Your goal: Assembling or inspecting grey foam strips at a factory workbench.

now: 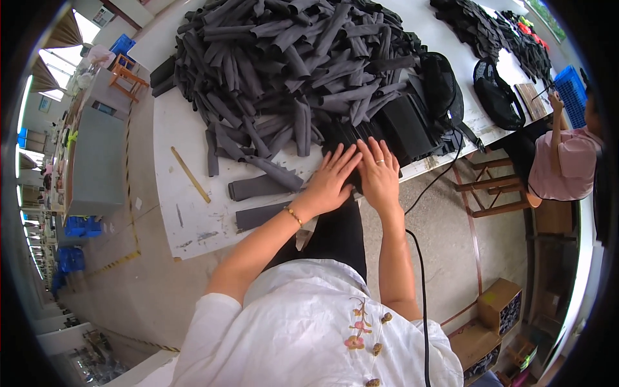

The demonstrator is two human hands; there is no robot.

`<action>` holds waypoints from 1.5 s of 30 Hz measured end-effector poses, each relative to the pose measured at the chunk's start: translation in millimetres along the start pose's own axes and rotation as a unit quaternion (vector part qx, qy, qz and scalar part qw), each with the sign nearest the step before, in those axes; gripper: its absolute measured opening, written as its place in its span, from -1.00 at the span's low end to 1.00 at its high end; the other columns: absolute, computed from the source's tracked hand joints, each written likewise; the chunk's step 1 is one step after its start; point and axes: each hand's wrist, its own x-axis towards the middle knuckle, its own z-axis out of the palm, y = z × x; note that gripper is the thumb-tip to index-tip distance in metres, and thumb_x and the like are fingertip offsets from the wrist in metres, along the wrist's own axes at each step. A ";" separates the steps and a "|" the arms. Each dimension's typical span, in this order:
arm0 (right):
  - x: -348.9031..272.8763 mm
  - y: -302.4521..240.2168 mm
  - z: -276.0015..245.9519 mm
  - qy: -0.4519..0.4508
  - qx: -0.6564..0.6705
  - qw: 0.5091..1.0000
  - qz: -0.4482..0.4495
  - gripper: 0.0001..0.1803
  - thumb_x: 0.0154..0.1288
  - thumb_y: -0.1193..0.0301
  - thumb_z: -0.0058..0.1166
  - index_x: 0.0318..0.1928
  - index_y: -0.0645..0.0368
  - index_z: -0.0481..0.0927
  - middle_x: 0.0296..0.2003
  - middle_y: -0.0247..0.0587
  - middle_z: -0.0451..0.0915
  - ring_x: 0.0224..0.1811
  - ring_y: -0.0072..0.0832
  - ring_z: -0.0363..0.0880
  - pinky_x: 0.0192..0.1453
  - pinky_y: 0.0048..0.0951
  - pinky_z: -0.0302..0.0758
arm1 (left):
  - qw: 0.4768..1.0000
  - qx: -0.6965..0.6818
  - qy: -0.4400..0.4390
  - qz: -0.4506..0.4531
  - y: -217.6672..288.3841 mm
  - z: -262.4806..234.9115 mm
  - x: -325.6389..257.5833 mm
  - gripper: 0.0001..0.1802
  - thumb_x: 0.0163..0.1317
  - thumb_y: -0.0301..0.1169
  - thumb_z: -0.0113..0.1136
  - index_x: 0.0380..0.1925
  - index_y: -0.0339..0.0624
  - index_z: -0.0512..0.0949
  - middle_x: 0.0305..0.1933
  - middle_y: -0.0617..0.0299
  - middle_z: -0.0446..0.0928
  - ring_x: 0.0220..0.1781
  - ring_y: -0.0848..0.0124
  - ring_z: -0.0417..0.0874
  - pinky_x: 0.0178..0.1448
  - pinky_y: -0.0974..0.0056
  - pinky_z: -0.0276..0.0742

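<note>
Both my hands lie side by side near the table's front edge, pressed on a stack of black fabric strips (340,133). My left hand (331,179) is flat with its fingers stretched forward over the strips. Beside it rests my right hand (379,169), also flat, its fingers slightly apart. My palms hide part of the black pieces. To the right of my fingers is a row of wider black folded pieces (407,126). Flat dark grey strips (261,187) lie left of my left hand. A large heap of rolled grey fabric pieces (277,61) rises beyond both hands.
A thin wooden stick (189,174) lies on the white table (187,222) at left. Black mesh bags (495,97) are at right. A black cable (422,277) hangs by my right arm. A person in pink (560,161) sits at right, near wooden stools (493,184) and a blue crate (570,95).
</note>
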 end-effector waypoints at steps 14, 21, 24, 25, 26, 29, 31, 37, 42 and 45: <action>-21.1 -87.2 10.5 0.027 0.015 1.000 -0.001 -0.76 0.15 0.31 0.28 -0.26 0.11 0.53 -0.33 -0.20 0.52 -0.27 -0.21 0.53 -0.24 -0.23 0.46 | 0.841 -0.122 0.383 -0.363 -17.2 -82.2 -100.2 -0.70 0.20 -0.25 0.36 -0.47 -0.25 0.55 -0.58 0.23 0.50 -0.55 0.31 0.50 -0.37 0.28 0.45; -17.2 -100.3 47.7 -0.081 -0.283 0.956 -0.013 -0.83 0.16 0.36 0.15 -0.26 0.17 0.59 -0.28 -0.25 0.53 -0.24 -0.33 0.52 -0.26 -0.31 0.47 | 0.887 0.026 0.236 -0.397 -33.9 -71.9 -84.4 -0.58 0.14 -0.06 0.35 -0.57 -0.23 0.57 -0.57 0.15 0.56 -0.49 0.13 0.59 -0.35 0.17 0.47; -26.4 -109.7 54.7 -0.096 -0.316 0.942 -0.062 -0.88 0.14 0.41 0.06 -0.35 0.14 0.63 -0.32 -0.26 0.54 -0.24 -0.35 0.52 -0.26 -0.35 0.46 | 0.880 -0.037 0.286 -0.377 -41.6 -66.0 -91.1 -0.71 0.17 -0.24 0.32 -0.47 -0.27 0.56 -0.49 0.13 0.58 -0.46 0.23 0.62 -0.32 0.20 0.52; -28.4 -112.5 54.1 -0.116 -0.312 0.938 -0.094 -0.89 0.14 0.40 0.06 -0.37 0.12 0.62 -0.34 -0.26 0.54 -0.24 -0.36 0.52 -0.26 -0.36 0.46 | 0.864 -0.110 0.334 -0.360 -43.0 -66.1 -95.1 -0.75 0.20 -0.30 0.29 -0.42 -0.29 0.55 -0.47 0.14 0.58 -0.44 0.29 0.64 -0.30 0.22 0.54; -28.0 -111.5 49.5 -0.102 -0.303 0.941 -0.114 -0.92 0.12 0.41 0.08 -0.41 0.10 0.61 -0.37 -0.28 0.55 -0.25 -0.37 0.52 -0.27 -0.38 0.45 | 0.854 -0.185 0.323 -0.363 -45.2 -68.4 -101.9 -0.82 0.29 -0.41 0.16 -0.26 -0.34 0.49 -0.41 0.14 0.58 -0.37 0.36 0.67 -0.26 0.26 0.60; -29.9 -105.9 44.6 -0.122 -0.252 0.950 -0.138 -0.95 0.11 0.42 0.09 -0.42 0.08 0.60 -0.37 -0.29 0.56 -0.24 -0.35 0.55 -0.26 -0.35 0.48 | 0.697 -0.497 0.395 -0.334 -42.3 -81.2 -107.6 -0.85 0.37 -0.48 0.01 -0.14 -0.33 0.43 -0.30 0.10 0.62 -0.34 0.32 0.71 -0.21 0.23 0.67; -27.8 -96.8 39.2 -0.122 -0.204 0.965 -0.112 -0.96 0.11 0.43 0.10 -0.42 0.07 0.60 -0.38 -0.28 0.56 -0.23 -0.34 0.56 -0.24 -0.34 0.50 | 0.687 -0.519 0.380 -0.338 -49.7 -83.7 -115.4 -0.82 0.38 -0.51 -0.06 -0.07 -0.34 0.38 -0.18 0.00 0.60 -0.28 0.20 0.73 -0.14 0.15 0.72; -4.8 -110.7 -11.0 0.101 0.191 0.976 -0.032 -0.65 0.33 0.66 -0.07 0.10 0.23 0.48 -0.15 0.08 0.61 -0.11 -0.02 0.62 0.00 -0.28 0.55 | 0.601 -0.610 0.399 -0.328 -50.8 -93.8 -127.9 -0.81 0.39 -0.46 -0.02 -0.08 -0.35 0.41 -0.13 0.01 0.61 -0.15 0.15 0.73 -0.08 0.11 0.70; -23.8 -128.3 -13.6 -0.151 0.350 0.918 0.106 -0.71 0.34 0.46 0.12 -0.01 0.24 0.36 -0.24 -0.13 0.51 -0.20 -0.46 0.46 -0.06 -0.45 0.42 | 0.518 -0.712 0.370 -0.297 -56.5 -92.0 -133.9 -0.78 0.37 -0.47 0.02 -0.04 -0.33 0.47 -0.02 -0.05 0.61 0.01 0.13 0.68 0.09 0.07 0.65; -31.0 -141.1 -10.0 -0.194 0.313 0.929 0.036 -0.70 0.35 0.36 0.17 -0.11 0.23 0.35 -0.27 -0.12 0.47 -0.30 -0.35 0.41 -0.17 -0.41 0.39 | 0.503 -0.721 0.364 -0.306 -55.7 -94.6 -133.6 -0.76 0.35 -0.49 0.01 -0.03 -0.35 0.45 0.01 -0.07 0.60 0.03 0.08 0.67 0.16 0.03 0.62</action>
